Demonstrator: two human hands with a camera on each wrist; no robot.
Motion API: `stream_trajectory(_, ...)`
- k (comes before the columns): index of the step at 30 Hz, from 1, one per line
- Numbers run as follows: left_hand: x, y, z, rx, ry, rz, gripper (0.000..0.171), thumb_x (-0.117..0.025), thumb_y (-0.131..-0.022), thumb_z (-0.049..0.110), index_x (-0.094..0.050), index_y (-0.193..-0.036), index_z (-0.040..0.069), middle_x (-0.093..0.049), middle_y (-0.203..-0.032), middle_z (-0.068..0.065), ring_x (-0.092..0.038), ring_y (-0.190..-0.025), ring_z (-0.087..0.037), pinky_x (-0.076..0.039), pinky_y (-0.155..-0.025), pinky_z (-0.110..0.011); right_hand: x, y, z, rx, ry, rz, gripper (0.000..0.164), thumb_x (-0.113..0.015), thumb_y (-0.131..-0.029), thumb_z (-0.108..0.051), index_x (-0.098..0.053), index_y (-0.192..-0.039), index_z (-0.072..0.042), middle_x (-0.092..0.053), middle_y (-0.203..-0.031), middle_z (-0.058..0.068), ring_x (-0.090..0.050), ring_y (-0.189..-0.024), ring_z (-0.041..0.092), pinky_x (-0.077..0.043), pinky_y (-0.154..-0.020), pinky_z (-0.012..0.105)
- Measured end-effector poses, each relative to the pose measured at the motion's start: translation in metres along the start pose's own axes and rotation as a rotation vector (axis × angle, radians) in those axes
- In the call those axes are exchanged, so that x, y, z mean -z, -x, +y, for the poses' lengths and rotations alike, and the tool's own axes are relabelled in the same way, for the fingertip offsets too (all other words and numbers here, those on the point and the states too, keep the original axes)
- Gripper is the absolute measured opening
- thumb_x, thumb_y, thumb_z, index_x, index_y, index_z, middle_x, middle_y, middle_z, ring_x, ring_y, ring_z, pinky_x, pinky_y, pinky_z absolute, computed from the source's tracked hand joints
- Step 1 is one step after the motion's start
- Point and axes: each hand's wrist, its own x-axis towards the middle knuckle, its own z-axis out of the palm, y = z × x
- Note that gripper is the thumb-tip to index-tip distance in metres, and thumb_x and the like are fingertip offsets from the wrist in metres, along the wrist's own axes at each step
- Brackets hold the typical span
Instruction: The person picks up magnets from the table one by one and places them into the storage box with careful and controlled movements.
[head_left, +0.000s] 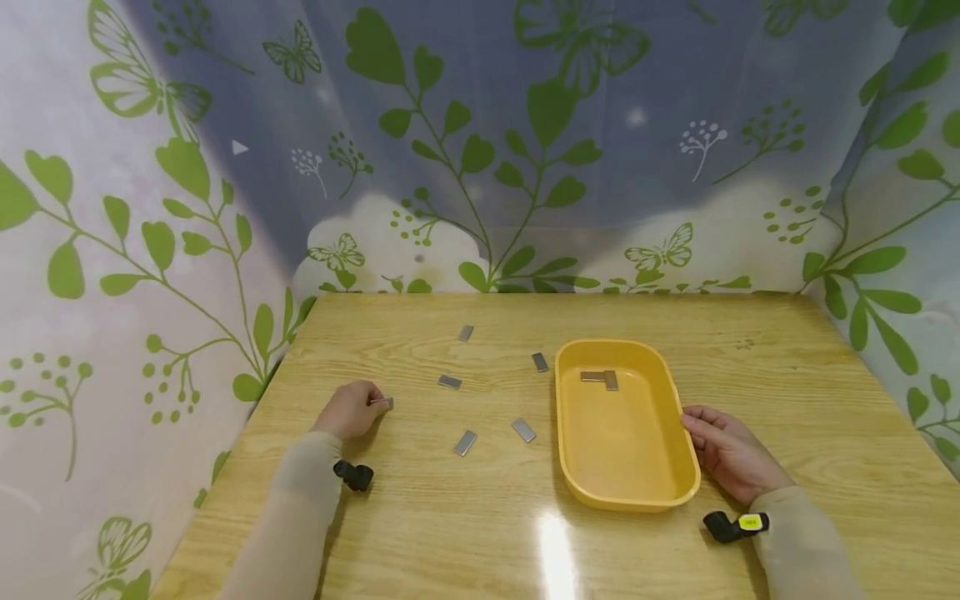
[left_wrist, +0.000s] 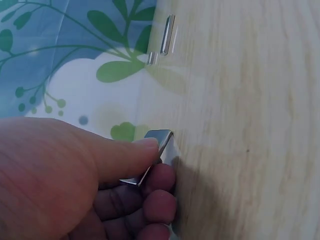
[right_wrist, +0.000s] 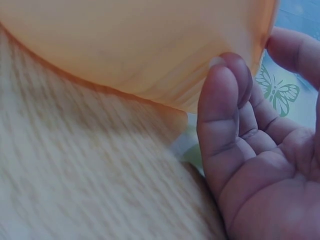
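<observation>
At the left of the table, my left hand (head_left: 351,410) pinches a small, flat, silver rectangular metal plate (left_wrist: 159,134) between thumb and fingertips. It is tilted and sits just at the tabletop. My right hand (head_left: 727,450) holds the right side of a yellow plastic tray (head_left: 630,500), the thumb at the rim and the curled fingers against the outer wall (right_wrist: 150,60). Inside the tray, near its far end, two similar metal plates (head_left: 611,380) lie touching at a right angle. Between the left hand and the tray, several loose plates (head_left: 465,442) lie apart from each other.
The wooden table (head_left: 420,525) ends at the back and left against a hanging cloth (head_left: 450,125) printed with leaves and butterflies. One loose plate (head_left: 539,362) lies close to the tray's left rim. Black wrist cameras (head_left: 354,475) are worn on both sleeves.
</observation>
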Motion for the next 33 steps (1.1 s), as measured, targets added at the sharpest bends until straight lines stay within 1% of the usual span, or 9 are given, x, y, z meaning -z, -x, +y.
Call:
stream_trajectory(4, -0.0015, 0.0013, -0.0026, -0.029, -0.011, -0.002, 0.016, -0.064, -0.094, 0.019, -0.063, -0.103, 0.005, -0.062, -0.084, -0.005, -0.054, -0.073, -0.019, -0.045, -0.068, -0.037, -0.0012, 0.0, -0.0005, -0.006, 0.004, 0.006, 0.019, -0.045, -0.103, -0.014, -0.059, -0.113, -0.004, -0.069, -0.099, 0.003, -0.066, -0.089, 0.014, -0.054, -0.075, 0.03)
stream_trajectory(7, -0.0019, 0.0022, -0.0037, -0.048, -0.01, -0.012, 0.019, -0.067, -0.091, 0.015, -0.062, -0.107, 0.005, -0.065, -0.088, -0.007, -0.058, -0.075, -0.02, -0.048, -0.069, -0.038, -0.0016, -0.0007, -0.0004, -0.006, 0.002, 0.007, 0.019, -0.045, -0.103, -0.014, -0.059, -0.112, -0.004, -0.069, -0.099, 0.003, -0.066, -0.089, 0.014, -0.054, -0.075, 0.03)
stream_trajectory(12, -0.0014, 0.0046, -0.0041, -0.058, -0.012, 0.003, 0.016, -0.068, -0.09, 0.011, -0.064, -0.104, 0.005, -0.066, -0.092, -0.009, -0.061, -0.079, -0.021, -0.049, -0.072, -0.039, -0.0019, -0.0012, 0.0001, -0.006, 0.006, 0.014, 0.019, -0.046, -0.103, -0.014, -0.059, -0.112, -0.004, -0.069, -0.099, 0.003, -0.066, -0.089, 0.014, -0.054, -0.075, 0.03)
stream_trajectory(15, -0.001, 0.0054, -0.0043, -0.062, -0.019, 0.02, 0.013, -0.068, -0.09, 0.013, -0.066, -0.101, 0.006, -0.067, -0.092, -0.009, -0.061, -0.081, -0.022, -0.05, -0.073, -0.039, -0.0021, -0.0006, 0.0003, -0.009, 0.01, 0.02, 0.019, -0.046, -0.103, -0.015, -0.059, -0.112, -0.005, -0.068, -0.099, 0.003, -0.065, -0.088, 0.014, -0.054, -0.075, 0.03)
stream_trajectory(17, -0.0007, 0.0055, -0.0052, -0.076, -0.033, 0.025, 0.014, -0.068, -0.09, 0.013, -0.067, -0.101, 0.005, -0.067, -0.092, -0.008, -0.061, -0.081, -0.021, -0.05, -0.073, -0.039, -0.0021, -0.0002, 0.0006, -0.01, 0.008, 0.022, 0.019, -0.046, -0.103, -0.015, -0.059, -0.112, -0.005, -0.068, -0.099, 0.003, -0.065, -0.088, 0.014, -0.054, -0.075, 0.03)
stream_trajectory(21, -0.0006, 0.0038, -0.0073, -0.095, -0.063, 0.02, 0.017, -0.07, -0.09, 0.017, -0.069, -0.102, 0.005, -0.065, -0.092, -0.005, -0.06, -0.081, -0.019, -0.05, -0.074, -0.038, -0.0013, 0.0004, 0.0013, -0.012, -0.005, 0.035, 0.018, -0.046, -0.103, -0.014, -0.059, -0.112, -0.005, -0.068, -0.1, 0.003, -0.065, -0.089, 0.014, -0.054, -0.076, 0.03)
stream_trajectory(26, 0.0003, 0.0033, -0.0066, -0.104, -0.061, 0.011, 0.019, -0.07, -0.089, 0.018, -0.071, -0.101, 0.004, -0.06, -0.094, -0.007, -0.057, -0.083, -0.02, -0.05, -0.076, -0.038, 0.0004, 0.0017, 0.0011, -0.008, -0.015, 0.035, 0.018, -0.047, -0.103, -0.012, -0.059, -0.114, -0.005, -0.068, -0.103, 0.003, -0.065, -0.092, 0.014, -0.054, -0.077, 0.03)
stream_trajectory(29, 0.0011, 0.0037, -0.0062, -0.109, -0.064, 0.015, 0.019, -0.071, -0.089, 0.018, -0.071, -0.1, 0.003, -0.06, -0.095, -0.007, -0.057, -0.083, -0.02, -0.05, -0.076, -0.039, 0.0013, 0.0026, 0.0004, 0.003, -0.027, 0.021, 0.017, -0.047, -0.102, -0.01, -0.06, -0.112, -0.004, -0.068, -0.101, 0.003, -0.065, -0.09, 0.013, -0.054, -0.075, 0.029)
stream_trajectory(33, 0.0025, 0.0049, -0.0048, -0.11, -0.083, 0.021, 0.017, -0.071, -0.089, 0.019, -0.071, -0.098, 0.005, -0.061, -0.093, -0.006, -0.058, -0.082, -0.02, -0.05, -0.076, -0.039, 0.0022, 0.0031, -0.0009, 0.007, -0.047, -0.006, 0.016, -0.046, -0.102, -0.007, -0.061, -0.109, -0.005, -0.068, -0.097, 0.002, -0.064, -0.082, 0.011, -0.054, -0.071, 0.027)
